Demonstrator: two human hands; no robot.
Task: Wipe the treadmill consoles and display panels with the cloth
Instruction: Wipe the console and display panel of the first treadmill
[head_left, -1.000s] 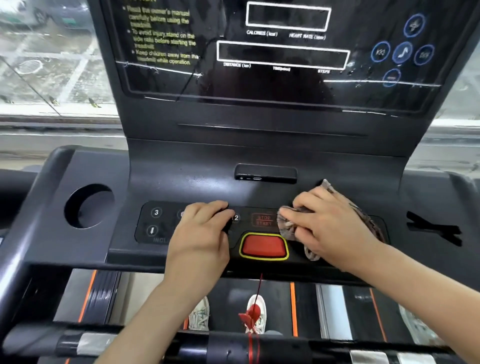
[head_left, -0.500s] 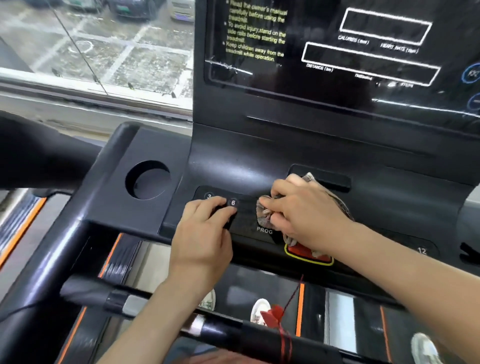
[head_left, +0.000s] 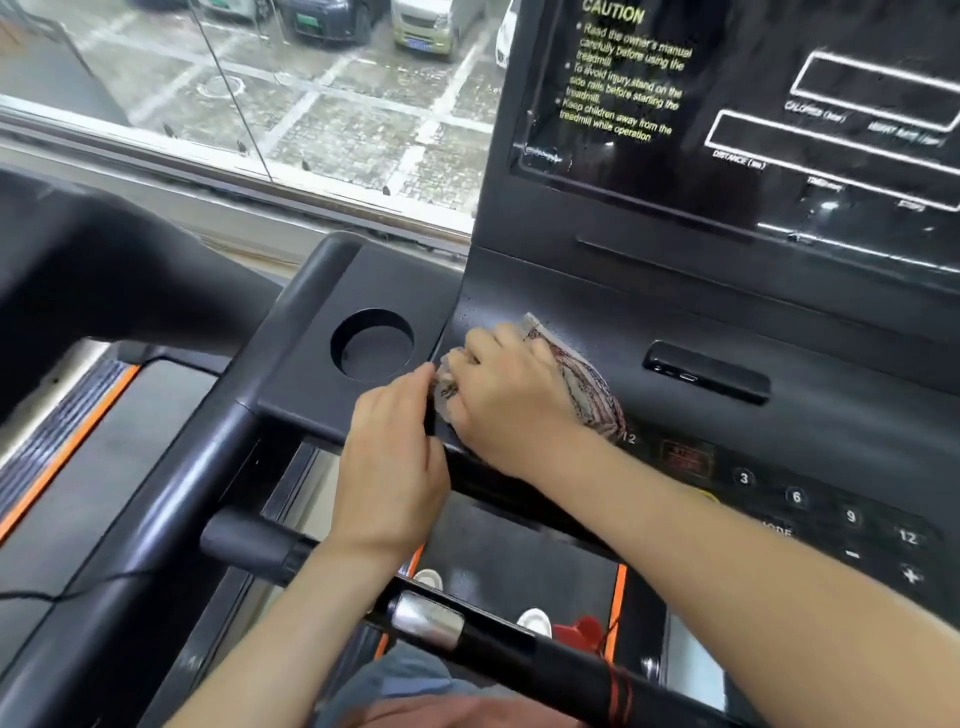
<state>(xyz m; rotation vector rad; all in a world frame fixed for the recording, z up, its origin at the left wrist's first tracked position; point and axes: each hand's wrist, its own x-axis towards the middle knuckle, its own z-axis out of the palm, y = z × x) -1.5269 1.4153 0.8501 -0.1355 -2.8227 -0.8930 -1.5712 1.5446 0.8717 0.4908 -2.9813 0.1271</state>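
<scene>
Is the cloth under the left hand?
No, the right hand holds the cloth on the console; the left hand rests beside it.

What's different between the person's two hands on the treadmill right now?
The right hand presses a bunched cloth onto the console; the left hand holds no cloth. The right hand lies farther up the console, while the left hand sits at its front edge, near the cup holder. Both have curled fingers and rest on the same console.

The person wears white shoes (head_left: 535, 621) and grey-blue clothing (head_left: 395, 675).
</scene>
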